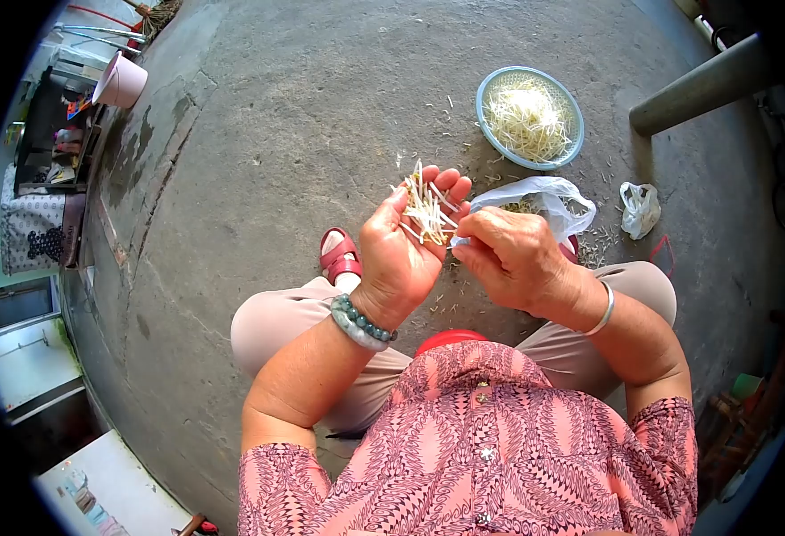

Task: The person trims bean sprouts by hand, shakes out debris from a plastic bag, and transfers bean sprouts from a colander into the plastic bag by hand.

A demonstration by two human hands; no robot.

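My left hand (406, 246) is palm up, its fingers curled around a small heap of white bean sprouts (428, 213). Close against its right side is my right hand (510, 253), thumb and forefinger pinched together beside the sprouts; what lies between those fingertips is too small to make out. Behind my right hand, an open white plastic bag (549, 198) rests on the ground with some sprouts showing inside. Farther off, a round blue basket (574, 154) holds a large pile of bean sprouts (526, 116).
A small knotted plastic bag (640, 211) lies right of the open bag, near scattered sprout bits (596, 246). A grey post (696, 89) stands at the upper right. A pink bucket (120, 82) and cluttered shelves (53, 152) are at the left.
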